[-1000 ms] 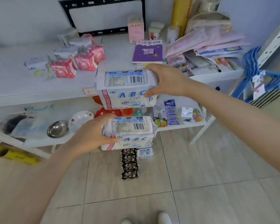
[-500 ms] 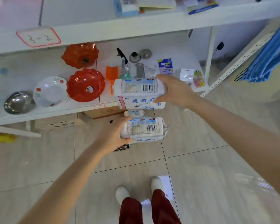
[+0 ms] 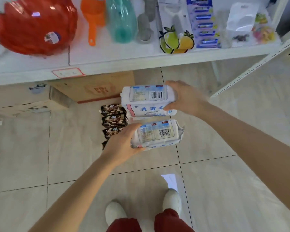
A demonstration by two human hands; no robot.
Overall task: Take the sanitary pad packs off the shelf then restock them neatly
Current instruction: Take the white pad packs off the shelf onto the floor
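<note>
Right hand (image 3: 186, 97) grips far pack (image 3: 147, 101) by its end; left hand (image 3: 122, 144) grips near pack (image 3: 157, 134), both above floor (image 3: 224, 181), wrappers (image 3: 113, 118) beside.

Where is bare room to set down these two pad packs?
Bare floor: left of the dark snack packs by the cardboard box, and right of the sanitary pad packs. The shelf is crowded from red bowl to battery card, bare only along its front.

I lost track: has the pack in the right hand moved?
Yes, down. The pack in the right hand was in front of the shelf; now it is below the shelf's edge.
</note>
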